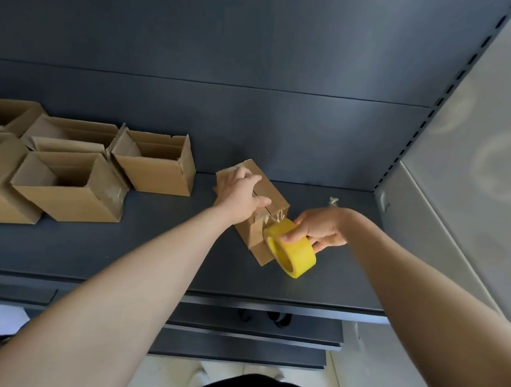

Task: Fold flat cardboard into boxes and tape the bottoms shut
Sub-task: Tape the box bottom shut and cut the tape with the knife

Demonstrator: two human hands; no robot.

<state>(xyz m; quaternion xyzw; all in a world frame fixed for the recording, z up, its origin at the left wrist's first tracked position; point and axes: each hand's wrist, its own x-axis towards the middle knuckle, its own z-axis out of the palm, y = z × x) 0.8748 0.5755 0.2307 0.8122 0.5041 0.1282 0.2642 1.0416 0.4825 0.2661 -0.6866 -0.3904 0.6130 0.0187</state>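
Observation:
A small cardboard box (274,195) stands bottom-up on the dark shelf (146,257), its flaps closed along a centre seam. My left hand (242,190) lies flat on top of it, fingers spread, pressing the flaps down. My right hand (316,228) grips a yellow tape roll (292,249) at the box's near right corner. A short stretch of clear tape runs from the roll onto the box's near end, where it looks crinkled.
Several folded open-topped boxes (153,160) (69,186) stand in a cluster at the left of the shelf. A slotted upright (429,117) and grey wall bound the right side. A crumpled tape scrap (333,201) lies behind my right wrist. Lower shelves sit below the front edge.

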